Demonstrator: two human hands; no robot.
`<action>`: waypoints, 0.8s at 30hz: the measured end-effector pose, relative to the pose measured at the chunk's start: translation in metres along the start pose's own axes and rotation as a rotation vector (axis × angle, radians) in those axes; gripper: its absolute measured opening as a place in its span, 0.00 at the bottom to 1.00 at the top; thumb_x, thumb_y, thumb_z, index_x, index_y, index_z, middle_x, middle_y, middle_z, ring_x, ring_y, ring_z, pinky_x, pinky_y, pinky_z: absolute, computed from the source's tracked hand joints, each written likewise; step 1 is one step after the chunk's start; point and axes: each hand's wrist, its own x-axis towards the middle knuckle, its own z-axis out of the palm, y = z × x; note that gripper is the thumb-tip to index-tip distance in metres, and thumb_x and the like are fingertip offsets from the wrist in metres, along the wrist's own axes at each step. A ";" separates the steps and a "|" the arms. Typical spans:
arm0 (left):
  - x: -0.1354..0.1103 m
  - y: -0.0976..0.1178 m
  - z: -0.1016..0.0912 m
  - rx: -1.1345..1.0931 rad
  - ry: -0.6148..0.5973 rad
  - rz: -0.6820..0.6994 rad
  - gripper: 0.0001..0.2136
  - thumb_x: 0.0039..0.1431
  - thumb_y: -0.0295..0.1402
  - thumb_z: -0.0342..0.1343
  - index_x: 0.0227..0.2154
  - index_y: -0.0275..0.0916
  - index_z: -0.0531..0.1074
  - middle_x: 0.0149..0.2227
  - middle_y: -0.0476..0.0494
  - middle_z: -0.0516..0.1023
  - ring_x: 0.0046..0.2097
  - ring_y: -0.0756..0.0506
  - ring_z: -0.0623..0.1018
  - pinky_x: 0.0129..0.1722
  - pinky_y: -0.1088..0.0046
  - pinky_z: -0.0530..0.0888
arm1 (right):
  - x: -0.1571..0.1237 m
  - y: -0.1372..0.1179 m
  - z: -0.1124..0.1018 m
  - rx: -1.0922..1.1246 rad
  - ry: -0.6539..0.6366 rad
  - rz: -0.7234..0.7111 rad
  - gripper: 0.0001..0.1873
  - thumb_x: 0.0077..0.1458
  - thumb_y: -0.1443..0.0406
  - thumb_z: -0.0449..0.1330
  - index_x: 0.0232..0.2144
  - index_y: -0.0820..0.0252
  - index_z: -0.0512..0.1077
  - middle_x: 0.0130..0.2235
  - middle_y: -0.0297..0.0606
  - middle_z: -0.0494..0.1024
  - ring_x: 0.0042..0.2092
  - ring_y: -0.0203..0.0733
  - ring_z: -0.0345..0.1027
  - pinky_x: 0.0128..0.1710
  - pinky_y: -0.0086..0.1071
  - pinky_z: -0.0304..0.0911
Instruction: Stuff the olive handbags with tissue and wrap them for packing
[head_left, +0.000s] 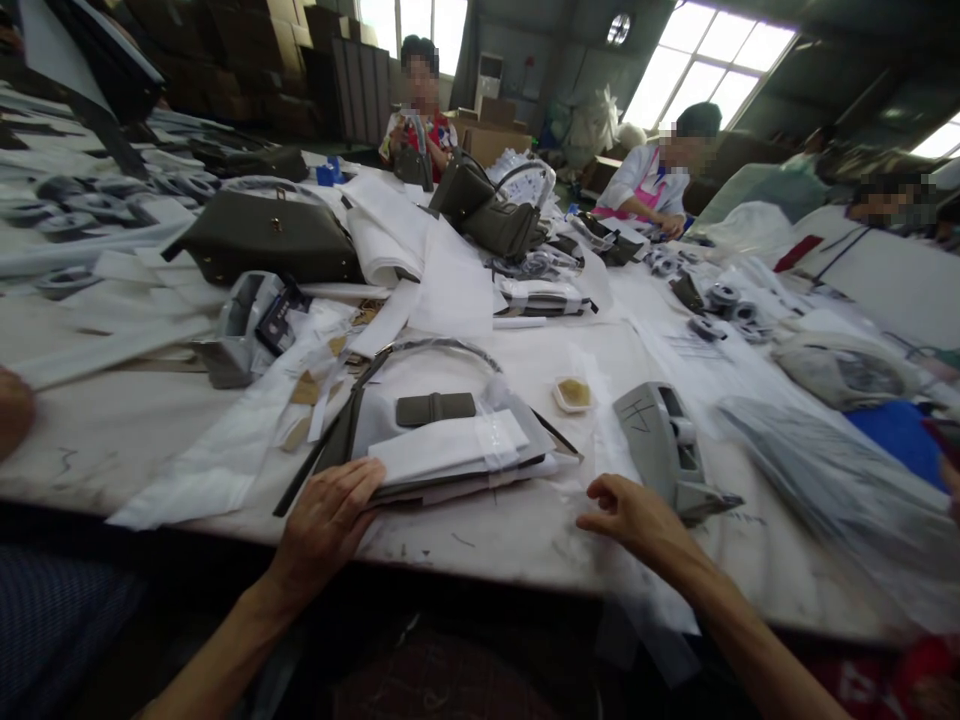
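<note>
A dark olive handbag lies on the table before me, with white paper wrapped across its front. Clear tape shows near the paper's right end, and the bag's handle arches behind, seemingly wrapped in film. My left hand grips the bag's near left corner, fingers on top; its thumb is partly hidden. To the right of the bag, my right hand hovers at the table edge, fingers loosely curled, thumb apart, nothing between them. Just beyond it stands a grey tape dispenser.
A small dish of yellowish stuff sits behind the bag. Another grey dispenser stands left, near a larger olive bag. Plastic-covered sheets lie right. Co-workers sit across the table; another person's hand shows far left.
</note>
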 end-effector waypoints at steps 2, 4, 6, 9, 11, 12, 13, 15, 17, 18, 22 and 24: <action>-0.001 0.000 0.001 -0.001 -0.001 -0.003 0.19 0.62 0.24 0.56 0.56 0.36 0.65 0.49 0.36 0.77 0.53 0.40 0.75 0.54 0.60 0.71 | 0.002 0.003 0.010 -0.019 -0.044 0.026 0.10 0.44 0.58 0.65 0.28 0.57 0.72 0.28 0.34 0.76 0.31 0.41 0.68 0.29 0.31 0.54; -0.001 0.000 0.001 -0.001 0.001 -0.003 0.20 0.62 0.25 0.56 0.56 0.37 0.65 0.49 0.36 0.77 0.53 0.40 0.75 0.54 0.60 0.71 | 0.004 0.004 0.009 0.036 -0.071 0.010 0.08 0.46 0.60 0.63 0.23 0.57 0.70 0.25 0.33 0.73 0.29 0.39 0.65 0.28 0.31 0.54; -0.001 0.000 0.001 -0.003 0.005 -0.003 0.20 0.62 0.25 0.56 0.57 0.36 0.65 0.49 0.36 0.77 0.54 0.40 0.75 0.54 0.60 0.71 | -0.001 0.000 -0.001 0.223 -0.126 -0.038 0.13 0.45 0.57 0.64 0.22 0.58 0.67 0.23 0.31 0.70 0.27 0.37 0.64 0.28 0.30 0.55; 0.001 0.001 0.001 -0.009 0.015 -0.005 0.20 0.62 0.25 0.55 0.57 0.36 0.65 0.49 0.36 0.77 0.54 0.39 0.75 0.54 0.60 0.70 | -0.022 -0.021 -0.025 0.646 -0.361 -0.086 0.21 0.43 0.50 0.67 0.26 0.57 0.64 0.23 0.28 0.68 0.24 0.34 0.63 0.25 0.29 0.59; 0.002 0.002 0.000 -0.016 0.020 -0.010 0.20 0.62 0.25 0.55 0.57 0.37 0.65 0.49 0.37 0.77 0.54 0.40 0.75 0.55 0.60 0.70 | -0.037 -0.041 -0.038 0.837 -0.505 -0.102 0.23 0.44 0.50 0.69 0.29 0.57 0.63 0.24 0.27 0.67 0.21 0.31 0.61 0.22 0.27 0.59; 0.002 0.003 0.000 -0.019 0.023 -0.013 0.20 0.62 0.24 0.54 0.57 0.37 0.65 0.49 0.37 0.77 0.54 0.40 0.75 0.55 0.60 0.70 | -0.043 -0.050 -0.042 0.891 -0.545 -0.116 0.23 0.45 0.51 0.69 0.30 0.57 0.63 0.24 0.26 0.67 0.21 0.30 0.60 0.22 0.26 0.59; 0.003 0.003 -0.001 -0.021 0.026 -0.015 0.20 0.62 0.24 0.54 0.57 0.37 0.65 0.49 0.37 0.77 0.54 0.40 0.75 0.55 0.60 0.70 | -0.047 -0.057 -0.045 0.927 -0.571 -0.136 0.23 0.46 0.52 0.69 0.29 0.57 0.63 0.24 0.26 0.66 0.21 0.29 0.59 0.21 0.25 0.58; 0.003 0.004 -0.001 -0.022 0.035 -0.019 0.19 0.63 0.24 0.53 0.57 0.37 0.64 0.49 0.37 0.78 0.54 0.40 0.75 0.55 0.61 0.70 | -0.050 -0.067 -0.048 0.950 -0.606 -0.175 0.21 0.46 0.53 0.70 0.30 0.58 0.65 0.23 0.25 0.66 0.21 0.28 0.59 0.21 0.23 0.58; 0.003 0.004 -0.001 -0.022 0.042 -0.020 0.19 0.63 0.24 0.53 0.57 0.37 0.64 0.49 0.37 0.78 0.54 0.40 0.75 0.54 0.61 0.71 | -0.049 -0.069 -0.048 0.893 -0.700 -0.202 0.22 0.42 0.55 0.73 0.34 0.59 0.70 0.24 0.26 0.68 0.22 0.29 0.61 0.23 0.23 0.58; 0.003 0.004 -0.001 -0.025 0.044 -0.021 0.19 0.63 0.25 0.53 0.57 0.37 0.64 0.49 0.37 0.78 0.54 0.40 0.75 0.54 0.61 0.71 | -0.047 -0.067 -0.048 0.829 -0.771 -0.210 0.24 0.41 0.55 0.73 0.38 0.60 0.72 0.26 0.28 0.70 0.24 0.30 0.63 0.24 0.24 0.60; 0.002 0.003 0.000 -0.043 0.040 -0.028 0.20 0.63 0.25 0.53 0.57 0.38 0.64 0.50 0.38 0.77 0.54 0.40 0.75 0.54 0.61 0.71 | -0.030 -0.049 -0.040 0.401 -0.681 -0.184 0.20 0.47 0.55 0.67 0.42 0.57 0.77 0.33 0.34 0.79 0.34 0.39 0.71 0.34 0.29 0.63; 0.001 0.002 0.001 -0.045 0.039 -0.030 0.20 0.63 0.25 0.53 0.58 0.38 0.64 0.50 0.37 0.77 0.54 0.40 0.75 0.54 0.60 0.71 | -0.015 -0.037 -0.032 0.177 -0.386 -0.132 0.13 0.51 0.55 0.62 0.34 0.57 0.77 0.32 0.35 0.79 0.35 0.42 0.71 0.35 0.31 0.62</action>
